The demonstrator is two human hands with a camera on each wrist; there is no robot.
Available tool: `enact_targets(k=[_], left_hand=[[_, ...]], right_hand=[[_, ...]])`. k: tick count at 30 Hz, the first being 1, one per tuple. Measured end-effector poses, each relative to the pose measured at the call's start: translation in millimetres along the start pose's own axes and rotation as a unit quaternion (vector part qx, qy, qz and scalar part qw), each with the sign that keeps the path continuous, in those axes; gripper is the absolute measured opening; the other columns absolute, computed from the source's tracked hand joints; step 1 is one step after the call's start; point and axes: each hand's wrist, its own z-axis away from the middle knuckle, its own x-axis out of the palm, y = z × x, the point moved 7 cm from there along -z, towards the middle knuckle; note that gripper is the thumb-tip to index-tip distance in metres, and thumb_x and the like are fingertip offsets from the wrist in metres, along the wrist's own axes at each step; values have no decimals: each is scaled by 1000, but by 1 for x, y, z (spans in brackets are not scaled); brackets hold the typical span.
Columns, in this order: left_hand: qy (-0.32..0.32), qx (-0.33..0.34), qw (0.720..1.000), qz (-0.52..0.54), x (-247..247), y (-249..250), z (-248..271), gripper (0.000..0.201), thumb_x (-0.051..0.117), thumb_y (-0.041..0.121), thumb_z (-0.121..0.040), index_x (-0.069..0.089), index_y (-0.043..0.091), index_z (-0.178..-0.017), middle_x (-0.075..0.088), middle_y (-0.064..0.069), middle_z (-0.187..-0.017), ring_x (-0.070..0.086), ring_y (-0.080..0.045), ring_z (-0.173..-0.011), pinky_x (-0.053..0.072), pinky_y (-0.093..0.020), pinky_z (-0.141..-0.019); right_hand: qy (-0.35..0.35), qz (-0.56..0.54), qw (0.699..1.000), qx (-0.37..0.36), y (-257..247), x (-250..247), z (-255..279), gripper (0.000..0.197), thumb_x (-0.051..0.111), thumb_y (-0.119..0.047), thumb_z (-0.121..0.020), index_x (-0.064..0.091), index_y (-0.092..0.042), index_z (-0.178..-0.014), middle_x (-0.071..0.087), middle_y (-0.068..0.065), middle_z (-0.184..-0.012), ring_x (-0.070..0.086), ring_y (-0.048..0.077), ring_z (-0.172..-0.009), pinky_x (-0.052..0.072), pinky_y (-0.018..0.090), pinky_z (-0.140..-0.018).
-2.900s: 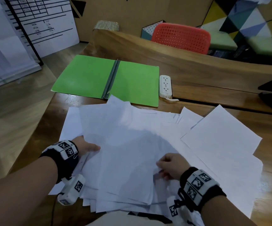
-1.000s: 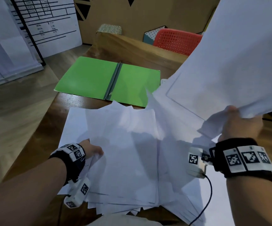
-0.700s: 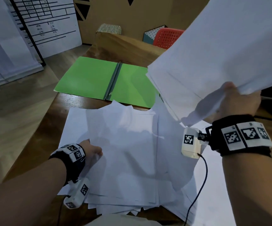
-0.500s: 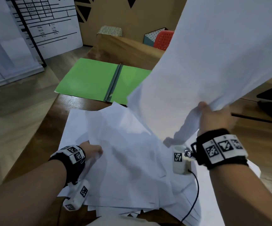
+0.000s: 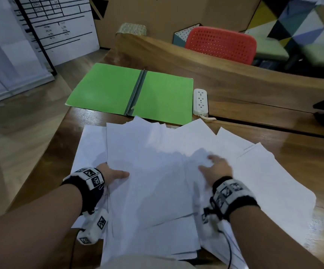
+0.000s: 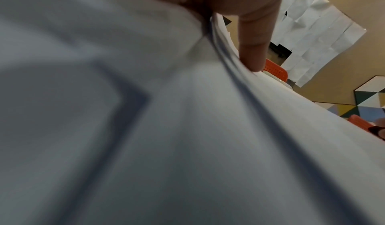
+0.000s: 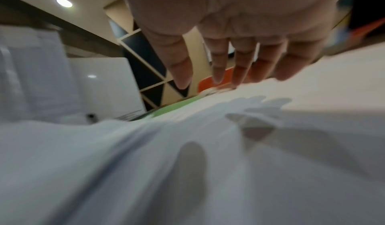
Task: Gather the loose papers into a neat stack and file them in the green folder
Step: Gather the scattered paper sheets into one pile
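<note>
Head view: loose papers [image 5: 157, 171] fanned on the counter [image 5: 293, 148] just before the open green folder [image 5: 130, 92], my left hand [image 5: 110, 174] pinching their edge with fingers hidden beneath; right wrist view alone shows my right hand [image 7: 229, 39] spread, fingertips [image 7: 236, 80] touching paper.

I see the loose papers [image 5: 157, 171] spread in an overlapping pile on the table [image 5: 303, 152] directly in front of me. Behind them lies the folder [image 5: 118, 90], opened flat, its near edge just under the farthest sheets. A power strip [image 5: 200, 101] sits just right of the folder. My left hand [image 5: 110, 174] is at the pile's left edge, my right hand [image 5: 215, 167] on top toward the right. A chair [image 5: 219, 43] stands beyond the table.
</note>
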Motion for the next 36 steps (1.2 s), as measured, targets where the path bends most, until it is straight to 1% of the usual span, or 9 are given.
enact_targets(k=[2,5,7,10,14,17,20,28,36], left_hand=[[2,5,1000,-14,0,2,1,54,76,22,-74,57,5,-121,61,-14,-126,56,-30,-116,40,-32,-96],[15,1,1000,-24,1,3,3,55,75,23,-75,55,4,-123,59,-15,-129,55,-31,-118,40,-32,-98],[21,2,999,-28,2,5,4,55,73,22,-77,54,3,-125,57,-15,-131,53,-31,-119,39,-31,-97],[23,-1,999,-25,3,6,4,55,72,20,-78,52,3,-126,56,-16,-132,52,-31,-121,38,-29,-93],[31,-9,998,-56,-2,4,1,67,76,34,-72,50,6,-127,57,-14,-130,54,-32,-118,41,-32,-96],[38,-8,995,-89,-6,-1,-6,90,78,53,-52,51,11,-127,60,-12,-128,56,-32,-114,45,-40,-100],[45,-7,994,-100,-6,0,-7,87,79,50,-56,50,10,-128,60,-12,-128,56,-33,-113,46,-41,-99],[46,4,996,-80,3,10,4,57,72,23,-78,51,3,-127,57,-17,-130,53,-33,-119,40,-31,-88],[42,2,997,-72,2,6,-1,64,77,27,-72,51,6,-127,57,-18,-130,54,-34,-118,43,-36,-98]], right_hand=[[83,50,993,70,21,-39,-15,52,60,-33,-81,48,-18,-129,51,12,-133,47,36,-123,39,42,-103],[26,4,991,131,55,-49,-33,77,67,-34,-78,30,-15,-142,45,14,-140,41,38,-129,37,44,-103],[-46,34,994,96,64,-40,-37,57,65,-29,-84,48,-6,-133,56,17,-127,52,34,-121,42,39,-98],[-40,58,994,84,84,-42,-35,35,53,-26,-92,64,-3,-116,63,17,-119,58,32,-113,45,35,-95],[45,67,967,241,162,-69,-12,44,39,-29,-91,57,0,-119,56,21,-128,52,37,-120,39,44,-105],[32,33,951,305,196,-69,20,35,43,-24,-91,59,6,-101,58,25,-109,57,39,-106,46,39,-88],[50,-27,956,288,193,-62,25,38,45,-22,-90,61,10,-103,60,28,-99,58,38,-90,36,32,-60],[138,-47,980,135,150,-66,9,22,48,-16,-89,65,-5,-97,60,16,-86,50,29,-75,37,28,-66],[255,-175,934,181,162,-87,20,30,45,-15,-94,62,-2,-116,64,25,-114,59,40,-101,44,35,-79]])
